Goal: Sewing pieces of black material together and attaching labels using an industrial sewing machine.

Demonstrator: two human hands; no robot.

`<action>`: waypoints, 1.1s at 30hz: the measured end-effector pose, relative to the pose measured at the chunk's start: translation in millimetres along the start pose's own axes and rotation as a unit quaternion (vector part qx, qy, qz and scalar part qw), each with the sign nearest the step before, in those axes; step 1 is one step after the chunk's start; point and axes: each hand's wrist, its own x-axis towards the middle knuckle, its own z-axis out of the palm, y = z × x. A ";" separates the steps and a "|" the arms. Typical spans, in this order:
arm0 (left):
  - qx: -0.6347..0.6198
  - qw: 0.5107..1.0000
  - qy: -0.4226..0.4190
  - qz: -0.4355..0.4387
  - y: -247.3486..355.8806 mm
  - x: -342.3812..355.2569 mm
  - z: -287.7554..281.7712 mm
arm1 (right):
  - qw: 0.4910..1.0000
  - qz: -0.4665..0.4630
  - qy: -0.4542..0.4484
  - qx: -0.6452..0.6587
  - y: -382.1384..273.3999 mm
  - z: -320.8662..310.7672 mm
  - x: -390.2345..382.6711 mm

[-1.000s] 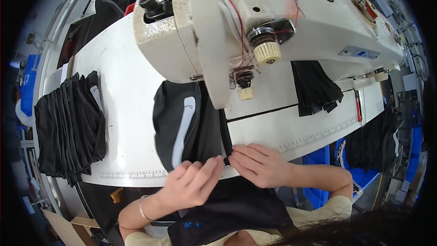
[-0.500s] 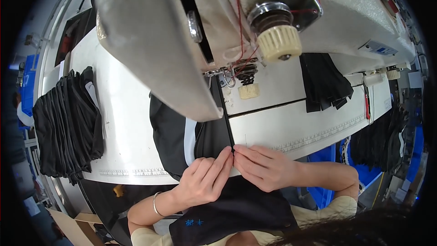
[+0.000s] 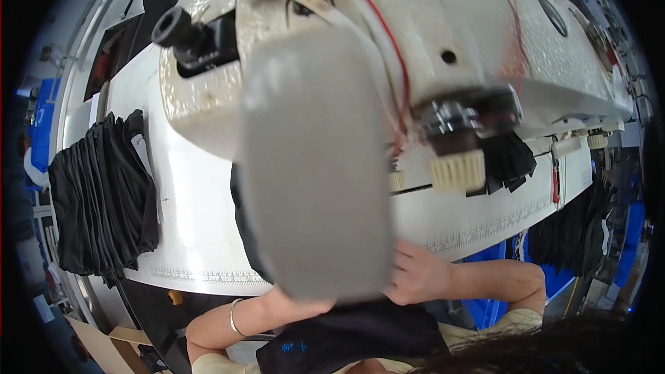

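The white sewing machine head [image 3: 471, 21] fills the upper middle, and its smooth pale grey cover plate [image 3: 315, 166] stands in front of the work. My left hand [image 3: 305, 308] is at the plate's lower edge, its fingers hidden behind it. My right hand [image 3: 415, 277] shows just right of the plate with fingers bent; the fingertips are hidden, as is whatever they hold. A strip of a black fabric piece [image 3: 242, 225] shows left of the plate, lying on the white table [image 3: 197, 235]. Red thread [image 3: 388, 41] runs down the machine.
A stack of black fabric pieces [image 3: 104, 201] lies at the table's left. More black fabric strips [image 3: 509, 163] lie under the machine arm at right. Beyond the right edge are blue bins [image 3: 485, 305] and hanging black fabric [image 3: 571, 225]. A ruler scale [image 3: 208, 275] runs along the front edge.
The view has shifted, so the machine's cover plate now hides most of the fabric piece and my fingers. Before, both hands were pinching the fabric's zipper edge. My left hand sits slightly lower.
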 end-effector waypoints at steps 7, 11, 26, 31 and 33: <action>-0.089 0.995 0.020 -0.032 -45.8 13.1 20.8 | 0.997 0.033 0.024 0.070 41.1 11.1 22.3; -0.088 0.995 0.008 -0.046 -71.2 21.8 25.1 | 0.995 0.073 0.022 0.059 63.0 17.6 29.5; -0.202 0.975 -0.009 -0.097 -83.9 0.7 43.4 | 0.991 0.080 -0.103 0.014 73.5 30.2 19.5; -0.373 0.913 -0.025 -0.161 -73.5 -10.2 45.2 | 0.995 0.069 0.074 0.002 74.2 17.6 28.5; -0.591 0.763 -0.083 -0.247 -78.4 -6.4 35.0 | 0.995 0.064 0.075 -0.008 76.0 15.7 25.4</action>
